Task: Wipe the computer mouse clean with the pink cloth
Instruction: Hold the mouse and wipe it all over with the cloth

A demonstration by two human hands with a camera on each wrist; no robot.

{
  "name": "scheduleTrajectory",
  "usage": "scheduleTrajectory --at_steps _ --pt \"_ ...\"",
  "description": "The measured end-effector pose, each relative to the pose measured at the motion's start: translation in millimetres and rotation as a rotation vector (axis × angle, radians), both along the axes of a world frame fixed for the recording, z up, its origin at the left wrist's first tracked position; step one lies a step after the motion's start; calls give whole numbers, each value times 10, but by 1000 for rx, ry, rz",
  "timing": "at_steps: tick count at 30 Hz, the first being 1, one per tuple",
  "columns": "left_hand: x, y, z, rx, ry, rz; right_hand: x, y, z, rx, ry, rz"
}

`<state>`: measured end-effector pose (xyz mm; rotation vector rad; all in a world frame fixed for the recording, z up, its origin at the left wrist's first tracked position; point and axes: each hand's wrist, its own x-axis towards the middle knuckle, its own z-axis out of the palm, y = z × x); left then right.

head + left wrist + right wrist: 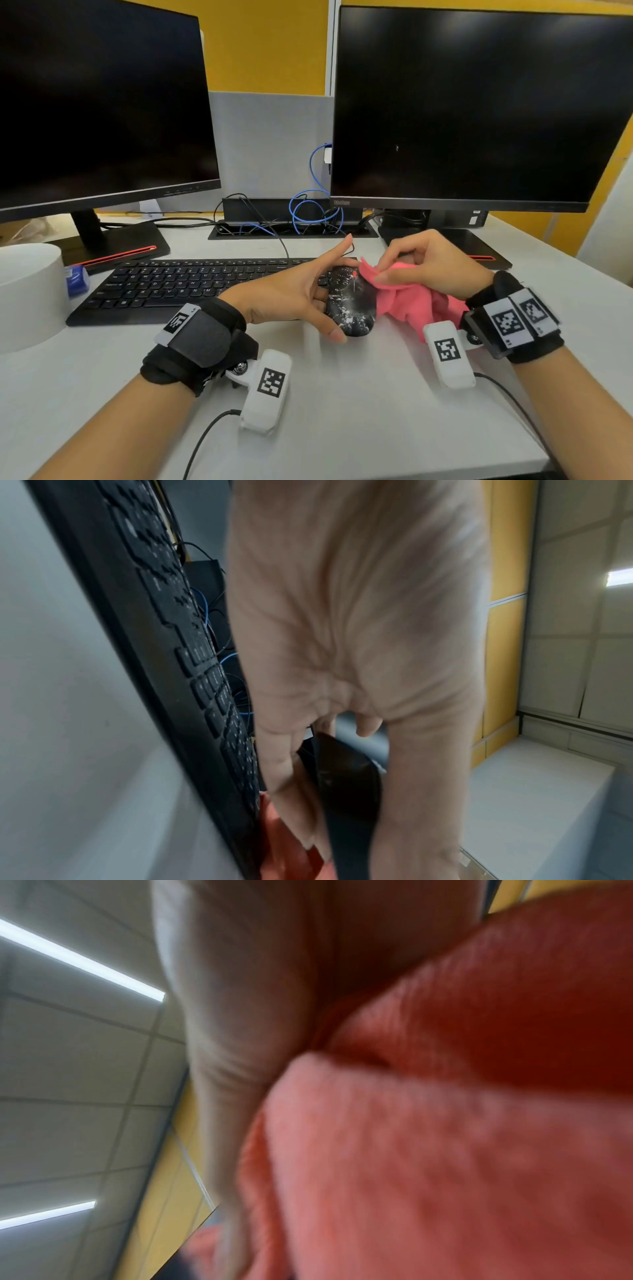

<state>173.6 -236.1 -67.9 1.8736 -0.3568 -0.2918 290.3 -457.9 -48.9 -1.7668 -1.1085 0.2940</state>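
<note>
While my left hand point(294, 291) gripped the speckled mouse point(349, 301) just beside the keyboard point(164, 287), thumb and fingers clamped on its sides, my right hand point(431, 263) pinched the pink cloth point(411, 301) against its edge. Wiping was underway; next, I judged, a firm sweep across the white-flecked top.

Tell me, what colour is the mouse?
Black, speckled with white smears, on the mouse; the head view shows it best.
</note>
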Motion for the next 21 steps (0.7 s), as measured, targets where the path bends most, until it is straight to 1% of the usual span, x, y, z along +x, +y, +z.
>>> scheduleTrajectory --at_steps 1,4,5,8,9,12,16,17,19,20,21 --pt "-1 -1 1 -1 -1 -2 0 -6 8 3 13 -5" --pt "-9 -9 4 10 -4 -10 -77 14 -8 -115 38 151" --pt "-11 -10 4 13 -3 -10 -88 36 -22 -104 39 135" --pt "-8 -18 7 10 -1 -8 -47 56 -24 12 24 -44" --pt "-11 -22 6 12 0 -11 -55 53 -17 5 21 -48" --pt "-16 -31 -1 27 -11 -30 -93 29 -4 -72 27 29" --pt "-9 -32 -5 15 -6 -36 -48 42 -10 19 -39 -83" --pt "-9 -31 -4 13 -4 -37 -46 41 -7 10 -31 -62" --pt "-11 -28 -6 29 -8 -38 -65 24 -7 -71 35 68" --pt "-12 -28 -9 38 -10 -41 -70 19 -17 -102 61 106" --pt "-11 -27 -13 40 -7 -42 -58 17 -23 -109 59 92"
